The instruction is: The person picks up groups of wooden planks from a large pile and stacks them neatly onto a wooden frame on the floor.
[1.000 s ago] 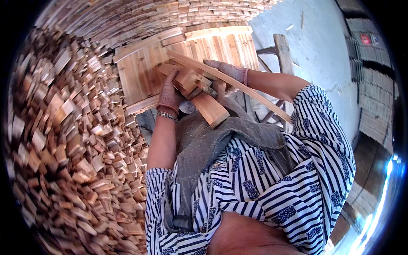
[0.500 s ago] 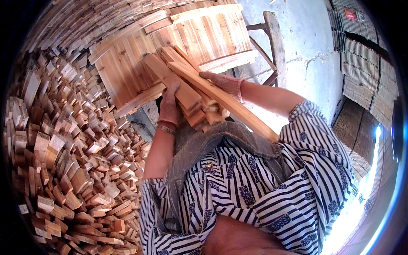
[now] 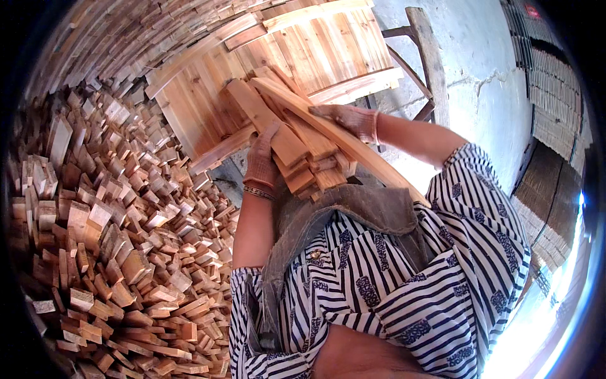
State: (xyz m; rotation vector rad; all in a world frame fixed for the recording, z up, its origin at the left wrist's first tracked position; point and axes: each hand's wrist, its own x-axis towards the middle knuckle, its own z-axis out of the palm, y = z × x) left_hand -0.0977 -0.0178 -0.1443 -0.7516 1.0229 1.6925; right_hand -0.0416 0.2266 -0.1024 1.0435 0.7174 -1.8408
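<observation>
A bundle of wooden strips [image 3: 287,144] lies in front of me, its near ends close to my apron [image 3: 315,211]. My left hand [image 3: 262,153], in a knitted work glove, is closed round the left side of the bundle. Along the right side, my gloved right hand [image 3: 350,121] grips a longer strip [image 3: 372,161] that slants across the top toward my right side. The far ends of the strips rest over a panel of joined boards [image 3: 309,54]. The palm side of each hand is hidden.
Loose wood offcuts [image 3: 139,252] are heaped at the left. Stacked timber [image 3: 126,38] rises behind them. A wooden stand leg [image 3: 429,63] is beyond the panel on the right. Flat grey-brown stacks [image 3: 555,95] line the far right. Raised battens [image 3: 356,85] edge the panel.
The view has shifted, so everything sits a little farther right. The strips in the bundle lie closer together, and the longer strip now lies more closely along them. Both hands keep hold.
</observation>
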